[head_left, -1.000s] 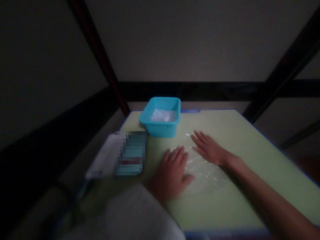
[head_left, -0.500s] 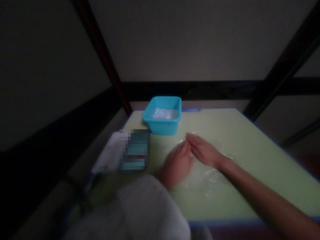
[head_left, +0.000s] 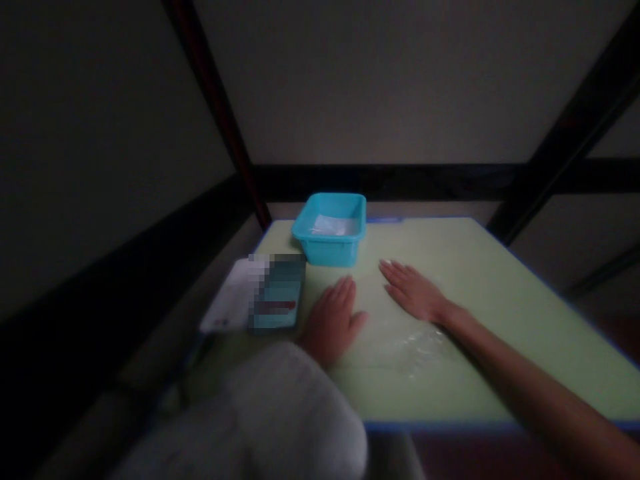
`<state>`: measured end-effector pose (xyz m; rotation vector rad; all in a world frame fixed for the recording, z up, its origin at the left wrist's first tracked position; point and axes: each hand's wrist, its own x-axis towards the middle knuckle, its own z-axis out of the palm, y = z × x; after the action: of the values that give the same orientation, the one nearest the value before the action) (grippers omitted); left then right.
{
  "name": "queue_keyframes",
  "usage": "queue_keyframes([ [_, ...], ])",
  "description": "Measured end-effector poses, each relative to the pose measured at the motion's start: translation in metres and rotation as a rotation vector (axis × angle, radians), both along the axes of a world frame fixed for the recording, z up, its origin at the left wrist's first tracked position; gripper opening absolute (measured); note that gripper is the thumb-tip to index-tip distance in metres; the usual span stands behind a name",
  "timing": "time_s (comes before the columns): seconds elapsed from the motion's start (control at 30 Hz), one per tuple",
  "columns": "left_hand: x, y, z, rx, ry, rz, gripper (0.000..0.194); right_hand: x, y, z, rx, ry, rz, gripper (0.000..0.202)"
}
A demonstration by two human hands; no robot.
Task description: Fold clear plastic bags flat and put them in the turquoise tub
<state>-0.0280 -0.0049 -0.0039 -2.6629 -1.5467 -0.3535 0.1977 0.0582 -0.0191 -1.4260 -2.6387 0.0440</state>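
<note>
A clear plastic sheet or bag (head_left: 423, 350) lies on the pale yellow-green tabletop (head_left: 480, 267), creased and shiny toward its near right part. My left hand (head_left: 333, 323) rests palm down at its left side, fingers stretched forward and thumb out to the right. Across from it, my right hand (head_left: 413, 290) is laid flat on the plastic's upper right part, fingers pointing forward and left. Neither hand grips anything. The outer edges of the plastic are hard to make out.
A turquoise plastic basin (head_left: 330, 250) with a white, paper-like item (head_left: 333, 225) inside stands at the table's back left. Left of my left hand lie a blurred-out dark, phone-like object (head_left: 277, 297) and a white sheet (head_left: 233, 297). My grey-clad knee (head_left: 300, 413) rises at the near edge.
My hands, whose fingertips met over the plastic, have moved apart. The left hand has slid left and the right hand lies slightly farther forward. The view has shifted a little.
</note>
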Motion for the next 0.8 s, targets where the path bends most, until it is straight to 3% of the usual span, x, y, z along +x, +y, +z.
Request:
queue_keyframes([
  [0.33, -0.006, -0.002, 0.000, 0.003, -0.025, -0.006, 0.052, 0.044, 0.014, -0.005, 0.045, 0.017, -0.116, 0.062],
  [0.63, -0.006, -0.003, 0.001, -0.019, -0.051, -0.012, 0.052, 0.059, 0.011, -0.005, 0.075, 0.010, -0.259, 0.060],
  [0.73, -0.006, -0.001, 0.002, -0.037, -0.087, 0.004, 0.053, 0.061, 0.006, 0.005, 0.072, 0.062, -0.273, 0.059],
  [0.8, -0.006, 0.001, 0.003, -0.035, -0.147, 0.008, 0.051, 0.059, -0.003, 0.022, 0.088, 0.148, -0.229, 0.059],
])
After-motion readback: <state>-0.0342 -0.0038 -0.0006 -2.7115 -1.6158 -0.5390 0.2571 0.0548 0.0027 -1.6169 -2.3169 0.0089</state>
